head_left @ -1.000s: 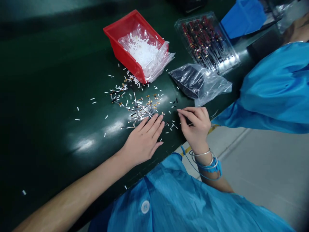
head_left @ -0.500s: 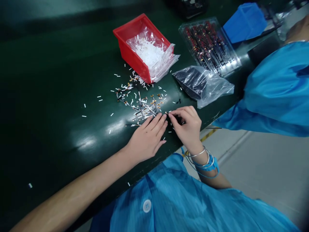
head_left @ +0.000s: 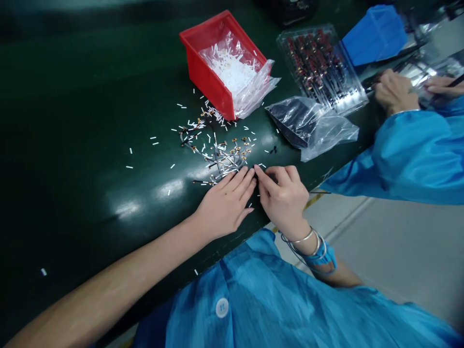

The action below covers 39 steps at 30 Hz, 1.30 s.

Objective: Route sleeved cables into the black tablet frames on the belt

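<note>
My left hand (head_left: pixel 225 204) lies flat on the dark green table (head_left: pixel 72 145), fingers stretched out, their tips touching a small heap of thin wires with gold ends (head_left: pixel 222 155). My right hand (head_left: pixel 282 199) sits just beside it, fingers curled in a pinch that meets the left fingertips; what it pinches is too small to make out. Short white tube pieces (head_left: pixel 188 126) are scattered about the heap. A blue wrist strap and bangles (head_left: pixel 316 247) circle my right wrist.
A red bin (head_left: pixel 203 63) lined with a clear bag of white pieces stands beyond the heap. To its right lie a clear bag of dark parts (head_left: pixel 308 123), a clear tray of red parts (head_left: pixel 322 65) and a blue bin (head_left: pixel 375 34). A co-worker's hands (head_left: pixel 397 92) work at right.
My right hand has moved left from the table edge to meet my left fingertips. The co-worker's hands have come into view at the upper right.
</note>
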{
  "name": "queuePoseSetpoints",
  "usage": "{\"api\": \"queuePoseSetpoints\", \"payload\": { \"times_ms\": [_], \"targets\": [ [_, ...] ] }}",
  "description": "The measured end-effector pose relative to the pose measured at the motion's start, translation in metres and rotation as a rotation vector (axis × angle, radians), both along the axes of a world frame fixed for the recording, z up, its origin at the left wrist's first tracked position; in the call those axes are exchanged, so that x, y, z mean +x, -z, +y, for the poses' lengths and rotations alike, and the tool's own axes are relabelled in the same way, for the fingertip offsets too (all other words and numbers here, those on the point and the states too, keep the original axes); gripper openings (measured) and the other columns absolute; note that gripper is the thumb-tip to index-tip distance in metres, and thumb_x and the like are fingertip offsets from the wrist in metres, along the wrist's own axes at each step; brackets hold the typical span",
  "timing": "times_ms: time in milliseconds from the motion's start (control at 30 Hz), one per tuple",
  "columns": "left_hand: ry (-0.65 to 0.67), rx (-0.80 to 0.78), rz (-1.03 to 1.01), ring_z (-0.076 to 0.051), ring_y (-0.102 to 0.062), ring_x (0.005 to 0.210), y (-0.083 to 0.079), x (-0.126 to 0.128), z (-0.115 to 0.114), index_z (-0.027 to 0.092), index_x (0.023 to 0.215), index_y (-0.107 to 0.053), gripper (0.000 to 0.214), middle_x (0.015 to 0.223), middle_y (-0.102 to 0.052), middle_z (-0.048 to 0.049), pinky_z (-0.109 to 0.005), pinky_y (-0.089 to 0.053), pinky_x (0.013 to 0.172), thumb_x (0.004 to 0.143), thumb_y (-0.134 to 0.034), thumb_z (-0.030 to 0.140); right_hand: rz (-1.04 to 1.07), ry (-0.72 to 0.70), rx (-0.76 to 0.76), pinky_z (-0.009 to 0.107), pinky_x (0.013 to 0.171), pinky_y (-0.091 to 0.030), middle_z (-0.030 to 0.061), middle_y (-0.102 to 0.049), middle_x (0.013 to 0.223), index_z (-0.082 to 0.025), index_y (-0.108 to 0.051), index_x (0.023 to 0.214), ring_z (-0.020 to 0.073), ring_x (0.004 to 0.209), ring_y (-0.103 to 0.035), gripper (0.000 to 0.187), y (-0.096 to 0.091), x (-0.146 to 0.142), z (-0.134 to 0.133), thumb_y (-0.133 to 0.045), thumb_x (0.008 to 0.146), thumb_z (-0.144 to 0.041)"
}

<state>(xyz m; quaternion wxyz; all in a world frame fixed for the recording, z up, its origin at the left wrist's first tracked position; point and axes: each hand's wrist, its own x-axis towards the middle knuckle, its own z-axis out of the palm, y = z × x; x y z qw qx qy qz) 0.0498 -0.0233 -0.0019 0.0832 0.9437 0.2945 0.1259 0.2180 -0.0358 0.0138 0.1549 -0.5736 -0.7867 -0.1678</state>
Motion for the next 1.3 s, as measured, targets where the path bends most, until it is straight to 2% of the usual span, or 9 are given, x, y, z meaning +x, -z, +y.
{"api": "queuePoseSetpoints", "payload": {
  "times_ms": [133, 267, 533, 733, 867, 967, 1067, 1200, 1300],
  "targets": [
    [-0.002, 0.005, -0.014, -0.027, -0.035, 0.138, 0.000, 0.000, 0.000, 0.002, 0.137, -0.044, 0.055, 0.147, -0.040, -0.0165, -0.040, -0.030, 0.112, 0.098, -0.034, 0.039, -0.092, -0.017, -0.073, 0.033, 0.057, -0.033, 0.0067, -0.065, 0.083, -0.023, -0.070, 0.104, 0.0205, 0.078, -0.047, 0.026, -0.006, 0.002, 0.000, -0.048, 0.091, -0.020],
    [-0.014, 0.004, -0.061, -0.028, -0.040, 0.134, -0.002, 0.000, 0.000, 0.000, 0.134, -0.048, 0.052, 0.143, -0.045, -0.0181, -0.040, -0.034, 0.110, 0.098, -0.033, 0.034, -0.086, -0.052, -0.057, 0.033, 0.058, -0.035, 0.0075, -0.067, 0.090, -0.021, -0.069, 0.108, 0.0203, 0.079, -0.048, 0.026, -0.002, 0.007, 0.000, -0.049, 0.090, -0.020],
    [-0.021, 0.052, -0.111, -0.030, -0.049, 0.127, -0.003, -0.001, -0.001, -0.002, 0.123, -0.057, 0.044, 0.133, -0.055, -0.0207, -0.040, -0.041, 0.105, 0.096, -0.037, 0.026, 0.310, -0.083, -0.053, 0.031, 0.069, -0.049, 0.0053, -0.067, 0.088, -0.023, -0.069, 0.107, 0.0169, 0.078, -0.055, 0.027, 0.005, 0.015, 0.007, -0.050, 0.089, -0.015],
    [-0.014, 0.050, -0.090, -0.031, -0.049, 0.127, -0.003, 0.000, 0.000, -0.003, 0.127, -0.054, 0.045, 0.134, -0.054, -0.0210, -0.041, -0.040, 0.105, 0.096, -0.036, 0.025, 0.101, -0.120, -0.021, 0.032, 0.065, -0.048, 0.0082, -0.069, 0.094, -0.020, -0.070, 0.103, 0.0193, 0.079, -0.053, 0.026, 0.003, 0.012, 0.004, -0.052, 0.086, -0.013],
    [-0.003, 0.040, -0.075, -0.031, -0.046, 0.129, -0.003, -0.001, 0.000, -0.002, 0.127, -0.054, 0.045, 0.135, -0.052, -0.0210, -0.041, -0.038, 0.107, 0.096, -0.036, 0.026, 0.180, -0.121, -0.040, 0.033, 0.070, -0.049, 0.0062, -0.068, 0.093, -0.022, -0.070, 0.100, 0.0190, 0.082, -0.052, 0.023, 0.000, 0.011, 0.018, -0.052, 0.088, -0.016],
    [-0.012, 0.026, -0.056, -0.030, -0.045, 0.131, -0.003, -0.001, -0.001, 0.000, 0.128, -0.053, 0.045, 0.137, -0.052, -0.0202, -0.041, -0.037, 0.107, 0.097, -0.036, 0.028, 0.151, -0.134, -0.076, 0.033, 0.068, -0.048, 0.0054, -0.067, 0.096, -0.025, -0.069, 0.105, 0.0193, 0.084, -0.052, 0.027, 0.000, 0.011, 0.033, -0.049, 0.089, -0.017],
    [-0.024, 0.042, -0.070, -0.029, -0.046, 0.129, -0.003, -0.001, -0.001, 0.001, 0.127, -0.054, 0.045, 0.136, -0.053, -0.0198, -0.041, -0.038, 0.106, 0.097, -0.035, 0.028, 0.135, -0.137, -0.115, 0.034, 0.067, -0.048, 0.0051, -0.066, 0.099, -0.028, -0.069, 0.107, 0.0200, 0.086, -0.051, 0.029, 0.004, 0.014, 0.036, -0.049, 0.089, -0.017],
    [-0.037, 0.102, -0.132, -0.030, -0.052, 0.123, -0.005, -0.002, -0.001, 0.001, 0.121, -0.058, 0.041, 0.132, -0.056, -0.0194, -0.040, -0.041, 0.102, 0.096, -0.038, 0.025, 0.291, -0.123, -0.099, 0.034, 0.069, -0.049, 0.0048, -0.067, 0.096, -0.027, -0.069, 0.104, 0.0187, 0.083, -0.053, 0.027, 0.005, 0.022, 0.024, -0.052, 0.088, -0.015],
    [-0.050, 0.114, -0.138, -0.029, -0.051, 0.125, -0.008, -0.002, 0.000, 0.001, 0.120, -0.059, 0.039, 0.133, -0.055, -0.0186, -0.040, -0.040, 0.102, 0.095, -0.039, 0.024, 0.433, -0.076, -0.051, 0.035, 0.073, -0.050, 0.0039, -0.068, 0.090, -0.025, -0.070, 0.100, 0.0173, 0.081, -0.057, 0.023, 0.005, 0.030, 0.018, -0.053, 0.088, -0.016]
  ]
}}
